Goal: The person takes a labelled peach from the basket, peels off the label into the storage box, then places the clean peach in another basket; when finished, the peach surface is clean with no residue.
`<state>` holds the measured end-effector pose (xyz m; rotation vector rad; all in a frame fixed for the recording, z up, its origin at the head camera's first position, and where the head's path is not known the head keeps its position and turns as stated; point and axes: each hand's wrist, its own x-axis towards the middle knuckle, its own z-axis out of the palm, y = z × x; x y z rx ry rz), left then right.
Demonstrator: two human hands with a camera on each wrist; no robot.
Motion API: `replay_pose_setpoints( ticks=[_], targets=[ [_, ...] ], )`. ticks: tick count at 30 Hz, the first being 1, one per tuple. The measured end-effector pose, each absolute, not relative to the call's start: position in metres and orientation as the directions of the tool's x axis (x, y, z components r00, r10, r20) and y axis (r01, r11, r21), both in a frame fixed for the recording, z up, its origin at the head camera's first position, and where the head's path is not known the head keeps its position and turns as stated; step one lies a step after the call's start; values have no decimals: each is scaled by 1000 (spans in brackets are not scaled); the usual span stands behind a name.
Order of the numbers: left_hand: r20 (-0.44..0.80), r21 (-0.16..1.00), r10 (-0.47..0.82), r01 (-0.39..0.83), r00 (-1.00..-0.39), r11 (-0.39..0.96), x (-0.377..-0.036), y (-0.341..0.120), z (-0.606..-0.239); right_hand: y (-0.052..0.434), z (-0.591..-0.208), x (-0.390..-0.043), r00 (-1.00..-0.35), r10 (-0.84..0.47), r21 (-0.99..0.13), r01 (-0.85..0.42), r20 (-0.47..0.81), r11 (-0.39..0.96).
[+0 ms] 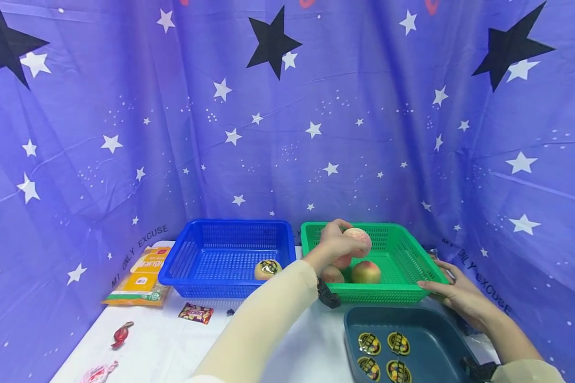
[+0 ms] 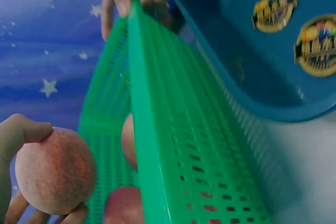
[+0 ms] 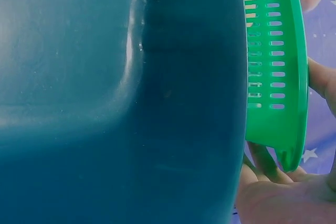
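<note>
My left hand (image 1: 334, 246) holds a peach (image 1: 363, 237) over the green basket (image 1: 388, 288). In the left wrist view, thumb and fingers curl round this peach (image 2: 56, 171). More peaches lie in the basket beneath, among them a red and yellow one (image 1: 366, 272) and a duller one (image 1: 332, 275). My right hand (image 1: 465, 298) grips the basket's front right corner, thumb on the rim and fingers round the outside. The right wrist view shows those fingers (image 3: 268, 166) behind the green rim (image 3: 302, 77).
A dark blue tray (image 1: 441, 340) with several round black-and-gold stickers stands in front. At left, a blue basket (image 1: 225, 291) holds a peach with a sticker (image 1: 268, 268). Candies (image 1: 196, 313) and a yellow packet (image 1: 141, 282) lie further left. A starred curtain (image 1: 287, 133) hangs behind.
</note>
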<state>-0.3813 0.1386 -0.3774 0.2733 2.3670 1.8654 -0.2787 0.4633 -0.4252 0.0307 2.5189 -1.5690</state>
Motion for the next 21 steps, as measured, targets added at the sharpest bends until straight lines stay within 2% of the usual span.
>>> replay_pose_setpoints(
  ticks=[6, 15, 21],
  targets=[
    [67, 960, 185, 114, -980, 256, -399, 153, -383, 462, -423, -278, -984, -91, -889, 96, -152, 448],
    [116, 952, 228, 173, -967, 252, -420, 178, -407, 463, -425, -273, -984, -92, -896, 98, -152, 434],
    [98, 938, 197, 157, -975, 310, -422, 182, -408, 462, -422, -272, -983, -92, -887, 99, -157, 452]
  ],
)
